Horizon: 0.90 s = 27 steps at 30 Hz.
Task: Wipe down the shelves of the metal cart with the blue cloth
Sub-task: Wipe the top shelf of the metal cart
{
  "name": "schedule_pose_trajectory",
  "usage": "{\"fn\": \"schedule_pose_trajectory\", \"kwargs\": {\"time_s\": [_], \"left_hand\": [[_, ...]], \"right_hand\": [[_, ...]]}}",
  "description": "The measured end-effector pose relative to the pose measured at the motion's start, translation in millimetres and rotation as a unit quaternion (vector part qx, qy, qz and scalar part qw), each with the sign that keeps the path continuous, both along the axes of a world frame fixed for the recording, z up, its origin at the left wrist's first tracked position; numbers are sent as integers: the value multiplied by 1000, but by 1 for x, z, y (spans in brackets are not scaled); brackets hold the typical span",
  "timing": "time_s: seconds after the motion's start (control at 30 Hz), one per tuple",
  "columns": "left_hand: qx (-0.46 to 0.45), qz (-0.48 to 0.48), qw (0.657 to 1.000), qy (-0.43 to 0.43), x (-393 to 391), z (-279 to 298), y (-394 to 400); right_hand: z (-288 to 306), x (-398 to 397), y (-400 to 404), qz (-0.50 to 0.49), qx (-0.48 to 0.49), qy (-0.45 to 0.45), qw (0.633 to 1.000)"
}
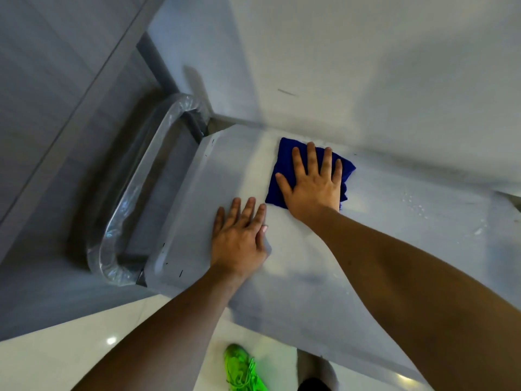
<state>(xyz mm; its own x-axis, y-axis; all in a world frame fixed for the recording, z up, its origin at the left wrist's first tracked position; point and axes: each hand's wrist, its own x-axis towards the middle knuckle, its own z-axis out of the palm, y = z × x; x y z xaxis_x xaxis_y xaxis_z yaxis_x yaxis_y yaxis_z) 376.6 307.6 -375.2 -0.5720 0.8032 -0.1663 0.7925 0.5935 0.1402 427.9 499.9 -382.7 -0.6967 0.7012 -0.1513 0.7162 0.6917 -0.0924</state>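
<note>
While flat, right hand [313, 182] presses blue cloth [282, 176] — unlabelled

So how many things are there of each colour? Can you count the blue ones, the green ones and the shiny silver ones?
Blue: 1, the folded blue cloth under the flat right hand.
Green: 1, the bright green shoe on the floor.
Silver: 1, the metal cart, where the left hand rests flat on its top shelf.
Total: 3.

The metal cart's top shelf [394, 249] carries a folded blue cloth [277, 176] near its far edge, two flat hands, and what look like water droplets [414, 203].
</note>
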Motion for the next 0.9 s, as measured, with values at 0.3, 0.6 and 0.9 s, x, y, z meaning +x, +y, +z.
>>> {"fn": "schedule_pose_trajectory", "kwargs": {"time_s": [0.3,0.6,0.9], "left_hand": [[-86,3,996,-20,-3,3,6],[-148,-13,986,-79,3,40,22],[-122,-101,985,-76,73,56,41]], "right_hand": [[1,40,-42,-31,-13,-2,999],[12,116,-121,-75,-65,-7,995],[14,202,-183,-107,-83,-6,991]]}}
